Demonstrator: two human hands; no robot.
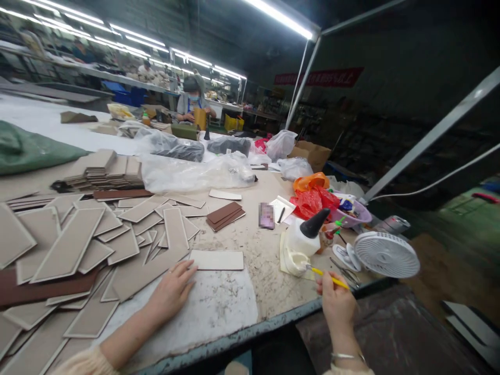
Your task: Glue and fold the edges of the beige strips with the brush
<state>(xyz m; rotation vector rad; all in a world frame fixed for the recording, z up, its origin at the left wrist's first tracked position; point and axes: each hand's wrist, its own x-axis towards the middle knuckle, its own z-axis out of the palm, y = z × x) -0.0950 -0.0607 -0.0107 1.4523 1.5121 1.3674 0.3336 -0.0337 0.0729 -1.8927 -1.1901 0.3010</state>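
Note:
My left hand (pixel 172 289) lies flat on the worktable with its fingers stretched out, their tips at the left end of a pale rectangular piece (pixel 217 260). My right hand (pixel 336 301) is closed around a yellow-handled brush (pixel 327 276), whose tip points into a shallow white dish (pixel 291 260) beside a white glue bottle with a black nozzle (pixel 307 235).
Many beige rectangular pieces (pixel 74 245) are spread and stacked over the left of the table. A small brown stack (pixel 225 215) lies further back. Plastic bags (pixel 195 174), a red bag (pixel 314 200), a purple bowl (pixel 353 213) and a white fan (pixel 386 254) stand around. Another person (pixel 191 101) works far behind.

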